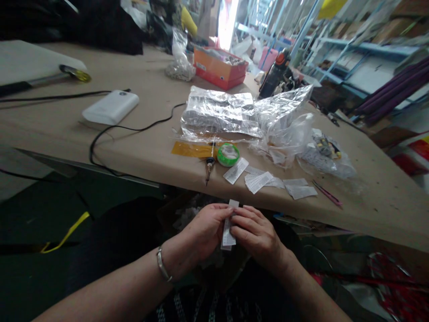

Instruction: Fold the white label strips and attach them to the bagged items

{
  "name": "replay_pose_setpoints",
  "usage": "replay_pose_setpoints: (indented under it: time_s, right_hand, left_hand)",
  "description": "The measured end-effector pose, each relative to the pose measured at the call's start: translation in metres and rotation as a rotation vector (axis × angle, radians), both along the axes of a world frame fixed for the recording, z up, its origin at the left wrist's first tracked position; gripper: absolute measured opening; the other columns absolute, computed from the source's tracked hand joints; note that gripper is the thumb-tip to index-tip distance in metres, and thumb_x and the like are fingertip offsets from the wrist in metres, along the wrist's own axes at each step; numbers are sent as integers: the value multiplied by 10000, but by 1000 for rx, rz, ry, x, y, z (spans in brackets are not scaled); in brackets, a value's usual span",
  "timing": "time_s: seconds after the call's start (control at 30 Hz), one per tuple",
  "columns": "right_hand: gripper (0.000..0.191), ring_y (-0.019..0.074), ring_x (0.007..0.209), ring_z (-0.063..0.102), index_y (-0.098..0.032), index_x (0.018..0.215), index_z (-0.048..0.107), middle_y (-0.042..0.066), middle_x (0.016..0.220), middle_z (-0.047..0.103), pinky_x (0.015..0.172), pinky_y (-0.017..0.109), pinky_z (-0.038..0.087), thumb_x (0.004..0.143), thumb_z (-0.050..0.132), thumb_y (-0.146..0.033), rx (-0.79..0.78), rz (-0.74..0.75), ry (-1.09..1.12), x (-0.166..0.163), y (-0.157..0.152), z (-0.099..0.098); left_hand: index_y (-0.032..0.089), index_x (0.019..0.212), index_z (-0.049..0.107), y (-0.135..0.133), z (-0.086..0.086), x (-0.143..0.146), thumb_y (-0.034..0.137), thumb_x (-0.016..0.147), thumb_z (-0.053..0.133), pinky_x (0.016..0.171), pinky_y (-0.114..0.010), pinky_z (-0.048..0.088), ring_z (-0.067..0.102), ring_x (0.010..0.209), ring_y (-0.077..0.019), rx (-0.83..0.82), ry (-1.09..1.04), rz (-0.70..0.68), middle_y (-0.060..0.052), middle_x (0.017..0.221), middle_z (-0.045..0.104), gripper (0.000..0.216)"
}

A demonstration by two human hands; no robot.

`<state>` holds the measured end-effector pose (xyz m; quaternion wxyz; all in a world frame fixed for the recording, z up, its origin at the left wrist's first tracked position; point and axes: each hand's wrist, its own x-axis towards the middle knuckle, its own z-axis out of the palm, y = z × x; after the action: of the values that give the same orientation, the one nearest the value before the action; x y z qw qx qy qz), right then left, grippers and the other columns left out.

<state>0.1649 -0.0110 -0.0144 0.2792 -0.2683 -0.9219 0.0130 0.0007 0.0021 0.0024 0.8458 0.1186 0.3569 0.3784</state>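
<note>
Between both hands, just below the table's front edge, is a narrow white printed label strip [229, 235], seemingly more than one layer thick. My left hand [209, 226] pinches its left side with thumb and fingers. Closed on the strip's right side, my right hand [256, 232] has its fingertips pressed against it. On the table edge above lie more white label strips [258, 182], a single label piece [236, 171] and another small stack [300, 188]. Pink tweezers [327, 193] rest to the right of these.
A soldering-iron-like pen tool [209, 166] points over the edge beside a green tape roll [228, 154] and amber film [189, 149]. Behind lie a silvery plastic bag [221, 112], an orange box [219, 67] and a white power bank [111, 107] with a black cable [140, 129].
</note>
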Motion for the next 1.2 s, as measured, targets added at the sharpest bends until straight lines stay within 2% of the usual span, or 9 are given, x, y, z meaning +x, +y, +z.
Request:
replay_pose_setpoints:
  time_s: [0.23, 0.37, 0.5, 0.57, 0.63, 0.8, 1.0, 1.13, 1.2]
  right_hand:
    - [169, 191, 1157, 530, -187, 981, 623, 47, 1016, 685, 1009, 396, 417, 862, 517, -128, -8, -15, 20, -4, -4, -3]
    - [283, 212, 1146, 540, -180, 1136, 556, 78, 1051, 678, 966, 416, 460, 854, 538, -171, -21, -80, 67, 2, -5, 1]
    - [411, 255, 1218, 465, -176, 1277, 443, 129, 1168, 603, 962, 472, 449, 873, 505, -214, 46, -449, 112, 47, 4, 3]
    - [487, 296, 1249, 416, -147, 1321, 395, 167, 1241, 539, 977, 524, 411, 868, 515, -278, 86, -727, 42, 79, 10, 1]
    - [572, 336, 1253, 393, -111, 1332, 382, 200, 1282, 498, 975, 563, 385, 845, 544, -361, 96, -883, -80, 108, 12, -6]
    - [411, 287, 1230, 444, -124, 1282, 462, 173, 1297, 515, 984, 509, 395, 887, 458, -236, 112, -876, -194, 140, 7, -25]
    - [224, 221, 999, 623, -165, 1000, 651, 113, 1030, 680, 891, 422, 491, 888, 467, -228, 112, -845, 94, 155, 13, -22]
    - [166, 216, 889, 659, -173, 946, 661, 92, 948, 694, 834, 401, 519, 850, 544, -240, 156, -898, 401, 131, 7, -4]
    - [164, 224, 956, 641, -194, 968, 654, 83, 1006, 678, 885, 423, 496, 829, 568, -186, 133, -798, 488, 98, -1, 5]
  left_hand:
    - [67, 735, 655, -1, -4, 3, 98, 716, 620, 487, -196, 407, 569, 520, -101, 10, -9, 10, -64, 649, 639, 51]
    - [73, 785, 649, -2, 1, 2, 98, 752, 599, 535, -218, 472, 602, 545, -118, -10, 48, -17, -78, 681, 660, 65]
    - [82, 862, 625, 0, 4, -2, 141, 789, 583, 617, -281, 537, 645, 596, -152, -35, 240, -74, -105, 750, 687, 102]
    - [85, 872, 613, 1, 2, -2, 149, 789, 589, 612, -274, 542, 641, 579, -143, -31, 284, -89, -104, 760, 688, 108]
    - [87, 877, 606, 2, 0, 0, 149, 788, 591, 600, -266, 543, 637, 566, -137, -34, 294, -98, -101, 761, 687, 109]
    - [87, 883, 602, 0, -2, 3, 160, 782, 604, 589, -264, 546, 636, 572, -140, -44, 283, -111, -93, 752, 682, 125]
    - [90, 865, 611, -3, -3, 2, 182, 776, 615, 582, -261, 544, 637, 578, -140, -17, 281, -105, -94, 755, 680, 127]
    - [93, 839, 611, -4, -1, 3, 177, 777, 607, 562, -270, 537, 631, 568, -144, -43, 265, -93, -96, 729, 675, 105]
    - [93, 820, 613, -5, -1, 4, 177, 781, 597, 558, -276, 532, 625, 552, -144, -48, 244, -93, -96, 711, 672, 94]
